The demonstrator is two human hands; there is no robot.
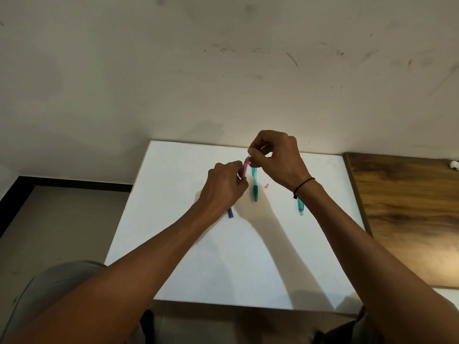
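My left hand (224, 184) holds a pink translucent pen barrel (246, 167) above the white board (188, 244). My right hand (275, 160) pinches a small thin metal part at the barrel's upper end; what that part is cannot be told. Under the hands a green pen (255, 188) lies on the board, tip toward me. A tiny pink piece (267, 186) lies just right of it. A teal barrel piece (300, 207) lies partly under my right wrist. A blue pen part (230, 213) sticks out below my left hand.
The white board lies against a scuffed wall. A wooden tabletop (407, 214) adjoins it on the right, with a small white object (454, 165) at its far edge. Floor (62, 219) lies to the left, and my knee (54, 281) shows at the lower left.
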